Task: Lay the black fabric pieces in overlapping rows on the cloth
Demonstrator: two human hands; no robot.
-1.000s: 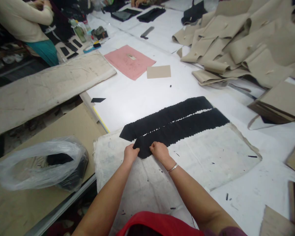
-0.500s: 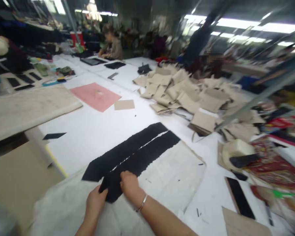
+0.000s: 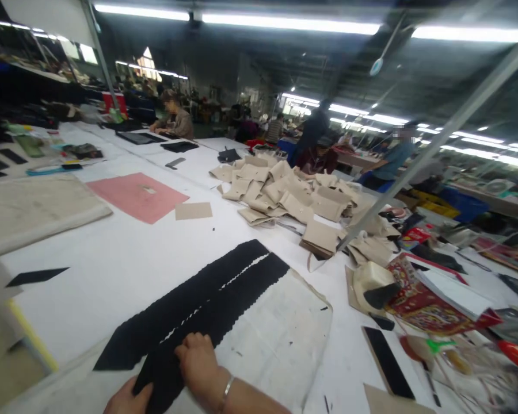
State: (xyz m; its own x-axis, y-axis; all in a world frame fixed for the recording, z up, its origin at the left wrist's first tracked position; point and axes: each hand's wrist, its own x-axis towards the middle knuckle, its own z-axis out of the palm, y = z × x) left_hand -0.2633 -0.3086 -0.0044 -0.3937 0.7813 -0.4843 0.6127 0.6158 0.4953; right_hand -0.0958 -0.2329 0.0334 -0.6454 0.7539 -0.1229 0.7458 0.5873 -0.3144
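Two long black fabric strips with jagged edges lie side by side on a whitish sheet (image 3: 280,328). The farther black strip (image 3: 176,299) rests flat, with a thin ragged gap between it and the nearer black strip (image 3: 228,305). My left hand (image 3: 127,398), partly cut off by the bottom edge, pinches the near end of the nearer strip, thumb on top. Farther along that same strip, my right hand (image 3: 201,362) has its fingers curled and closed on the cloth; its fingertips are partly hidden. A bracelet circles my right wrist.
Beyond lie a pink sheet (image 3: 140,195), a small beige piece (image 3: 193,211) and a heap of beige fabric pieces (image 3: 285,190). A slanted metal pole (image 3: 392,190) rises at right, near a phone (image 3: 388,362) and a red bag (image 3: 431,299). A co-worker (image 3: 176,118) sits across the table.
The view has tilted up, so the table, strips and hands appear lower and further left. Both hands stay on the nearer strip, which looks much the same.
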